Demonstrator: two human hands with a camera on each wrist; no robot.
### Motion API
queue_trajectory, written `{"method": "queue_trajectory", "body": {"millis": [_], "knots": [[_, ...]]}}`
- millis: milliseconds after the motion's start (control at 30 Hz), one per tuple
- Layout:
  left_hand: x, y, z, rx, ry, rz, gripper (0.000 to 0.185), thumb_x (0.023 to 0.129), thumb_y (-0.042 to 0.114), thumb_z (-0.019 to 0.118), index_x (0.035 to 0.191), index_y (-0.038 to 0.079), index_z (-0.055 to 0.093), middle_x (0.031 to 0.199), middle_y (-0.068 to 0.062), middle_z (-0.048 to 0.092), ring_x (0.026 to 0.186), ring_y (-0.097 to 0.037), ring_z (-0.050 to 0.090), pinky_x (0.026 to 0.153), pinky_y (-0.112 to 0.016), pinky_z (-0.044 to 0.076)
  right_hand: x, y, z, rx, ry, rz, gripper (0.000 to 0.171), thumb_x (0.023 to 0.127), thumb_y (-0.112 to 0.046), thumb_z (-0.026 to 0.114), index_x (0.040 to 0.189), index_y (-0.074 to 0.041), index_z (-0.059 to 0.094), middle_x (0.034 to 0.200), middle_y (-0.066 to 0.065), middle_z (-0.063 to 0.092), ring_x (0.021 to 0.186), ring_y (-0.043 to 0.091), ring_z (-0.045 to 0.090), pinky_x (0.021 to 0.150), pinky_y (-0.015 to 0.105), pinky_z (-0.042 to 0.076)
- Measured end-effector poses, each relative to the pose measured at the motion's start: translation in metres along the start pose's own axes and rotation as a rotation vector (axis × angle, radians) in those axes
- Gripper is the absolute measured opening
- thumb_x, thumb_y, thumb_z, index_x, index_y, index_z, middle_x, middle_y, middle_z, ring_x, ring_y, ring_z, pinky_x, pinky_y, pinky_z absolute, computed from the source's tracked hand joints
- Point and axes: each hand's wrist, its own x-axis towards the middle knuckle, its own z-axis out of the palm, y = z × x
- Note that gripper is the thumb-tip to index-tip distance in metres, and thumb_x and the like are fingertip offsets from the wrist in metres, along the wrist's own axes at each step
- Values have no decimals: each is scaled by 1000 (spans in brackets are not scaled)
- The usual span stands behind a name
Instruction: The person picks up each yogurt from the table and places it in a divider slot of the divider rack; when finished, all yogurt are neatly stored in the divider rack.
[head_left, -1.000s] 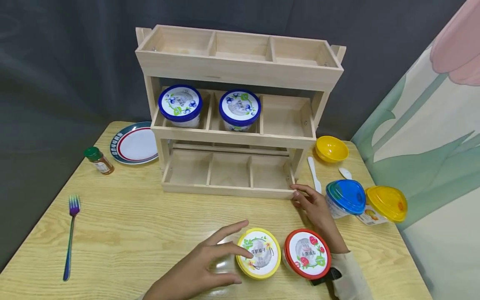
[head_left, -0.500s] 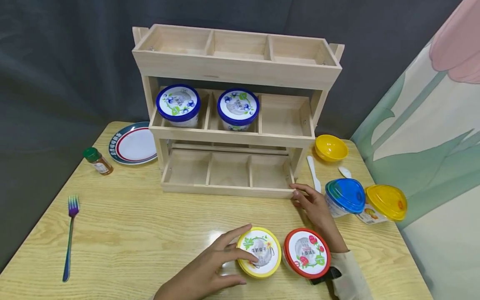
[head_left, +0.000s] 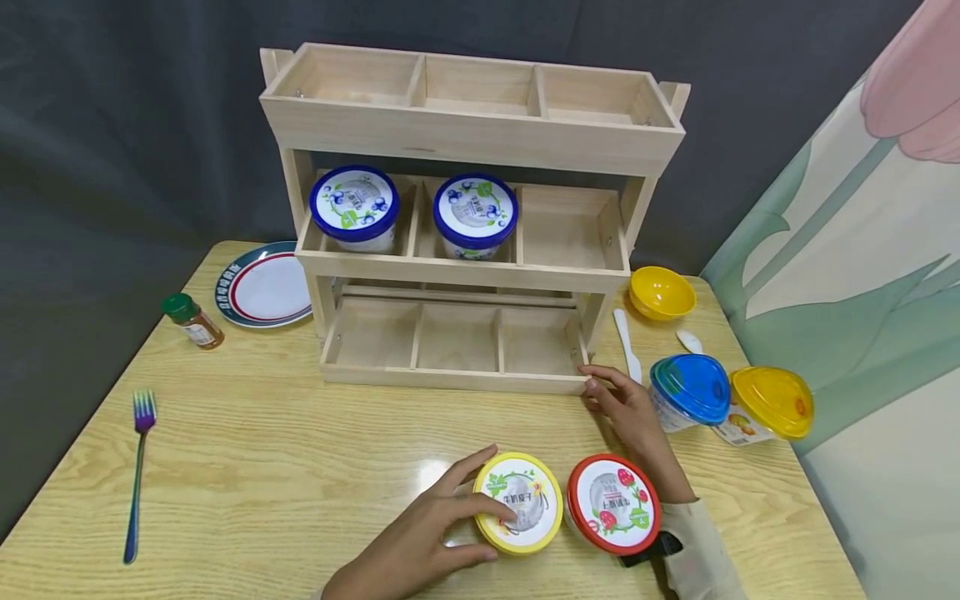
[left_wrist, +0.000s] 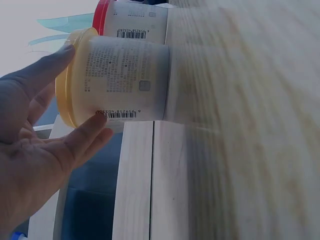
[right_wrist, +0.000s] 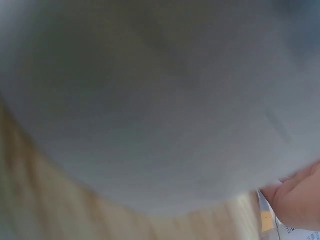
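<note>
In the head view, my left hand (head_left: 427,529) is around a round white tub with a yellow lid (head_left: 528,492), one finger over the lid. The left wrist view shows the tub (left_wrist: 125,82) standing on the table, with my thumb at its lid rim and fingers (left_wrist: 90,132) against its side. My right hand (head_left: 626,408) holds the front right corner of a three-tier wooden rack (head_left: 457,382), fingers over the bottom tray's edge. Beside my right forearm stands a red-lidded tub (head_left: 615,504). In the right wrist view, a blurred pale surface hides most of the hand.
Two blue-lidded tubs (head_left: 355,204) sit in the rack's middle tier, left and centre compartments. To the right are a blue-lidded container (head_left: 692,387), a yellow-lidded container (head_left: 772,400), a yellow bowl (head_left: 662,293) and a white knife (head_left: 627,343). Leftward lie a plate (head_left: 270,287), spice jar (head_left: 192,321) and fork (head_left: 138,475).
My left hand has moved slightly right, and its fingers have closed in on the yellow-lidded tub. The right hand stays at the rack's corner.
</note>
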Motion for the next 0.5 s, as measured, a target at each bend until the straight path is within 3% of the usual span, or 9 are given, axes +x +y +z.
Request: {"method": "queue_trajectory", "body": {"millis": [300, 500], "knots": [[2, 2, 3, -204, -34, -139, 25, 93, 29, 86, 116, 30, 76, 168, -9, 46, 154, -34, 43, 123, -39, 40, 0, -2, -1, -9, 7, 12, 35, 114, -10, 57, 145, 6, 62, 124, -7, 68, 104, 10, 69, 91, 22, 59], [3, 0, 5, -277, -13, -154, 26, 90, 25, 89, 114, 28, 78, 159, -7, 56, 151, -32, 47, 122, -36, 41, 0, -2, 2, -18, 22, 25, 35, 114, -10, 58, 144, 5, 63, 123, 1, 69, 101, 10, 70, 89, 22, 59]]}}
